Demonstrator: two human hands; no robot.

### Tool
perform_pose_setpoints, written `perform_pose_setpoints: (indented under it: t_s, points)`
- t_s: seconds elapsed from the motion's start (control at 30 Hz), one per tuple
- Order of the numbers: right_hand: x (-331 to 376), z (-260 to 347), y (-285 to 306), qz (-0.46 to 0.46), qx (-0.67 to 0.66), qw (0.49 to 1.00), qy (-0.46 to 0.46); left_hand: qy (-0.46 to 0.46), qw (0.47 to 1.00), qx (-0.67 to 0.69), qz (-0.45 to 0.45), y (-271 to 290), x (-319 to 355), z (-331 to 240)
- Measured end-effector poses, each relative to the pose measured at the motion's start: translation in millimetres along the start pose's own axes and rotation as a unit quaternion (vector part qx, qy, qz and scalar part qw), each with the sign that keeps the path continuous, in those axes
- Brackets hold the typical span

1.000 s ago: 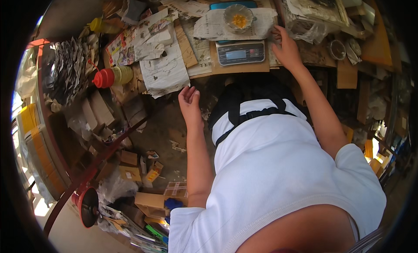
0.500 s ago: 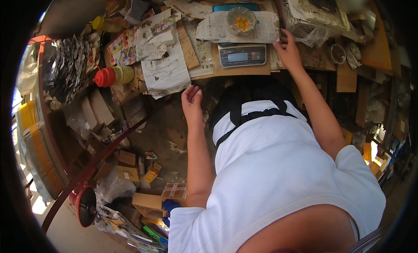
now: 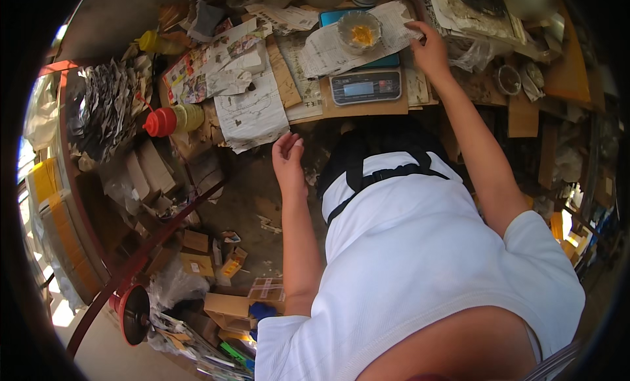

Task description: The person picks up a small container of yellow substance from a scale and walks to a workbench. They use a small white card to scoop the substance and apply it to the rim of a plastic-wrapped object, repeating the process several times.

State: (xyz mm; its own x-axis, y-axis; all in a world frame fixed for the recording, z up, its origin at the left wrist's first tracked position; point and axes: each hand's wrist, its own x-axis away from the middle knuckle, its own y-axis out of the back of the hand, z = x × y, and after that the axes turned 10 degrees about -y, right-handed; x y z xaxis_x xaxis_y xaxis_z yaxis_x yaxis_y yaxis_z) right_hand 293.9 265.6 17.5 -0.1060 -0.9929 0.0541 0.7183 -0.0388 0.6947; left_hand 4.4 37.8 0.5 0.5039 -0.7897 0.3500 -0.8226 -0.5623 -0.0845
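Note:
A clear bowl [image 3: 359,32] with orange-yellow contents rests on a folded newspaper [image 3: 321,55]. The newspaper lies slantwise over the blue-topped platform of a digital scale [image 3: 366,85], whose display and buttons face me. My right hand [image 3: 430,51] grips the newspaper's right edge, thumb and fingers closed there. Below the bench edge, my left hand [image 3: 289,155] hangs with its fingers curled in and nothing visible in them. It is nearest to the lower corner of a creased white sheet [image 3: 248,116].
Left on the bench, a red-capped squeeze bottle [image 3: 164,120] lies beside a stack of crumpled dark sheets [image 3: 108,105]. A small round dish [image 3: 507,80] stands at right. Cardboard boxes [image 3: 226,309] and plastic litter the floor, near a red metal bar [image 3: 154,240].
My right hand has moved up and away, lifting the newspaper's right end so it now lies tilted. The bowl has shifted slightly left with it. My left hand stays nearly still.

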Motion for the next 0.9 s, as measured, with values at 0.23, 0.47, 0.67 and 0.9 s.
perform_pose_setpoints:
  t_s: [0.23, 0.47, 0.67, 0.9]
  points:
    - [16, 2, 12, 0.099, -0.021, 0.992, -0.080, 0.010, 1.000, 0.002, 0.003, -2, -4, -1]
    - [24, -2, 10, 0.063, 0.030, 0.996, -0.050, 0.008, 1.000, 0.012, 0.011, -8, -10, -7]
    - [35, 18, 17, -0.009, 0.120, 0.992, -0.044, 0.009, 1.000, 0.015, 0.007, -1, -9, -4]
    - [37, 22, 17, -0.014, 0.070, 0.997, 0.040, 0.015, 1.000, 0.013, 0.001, -3, -5, -1]
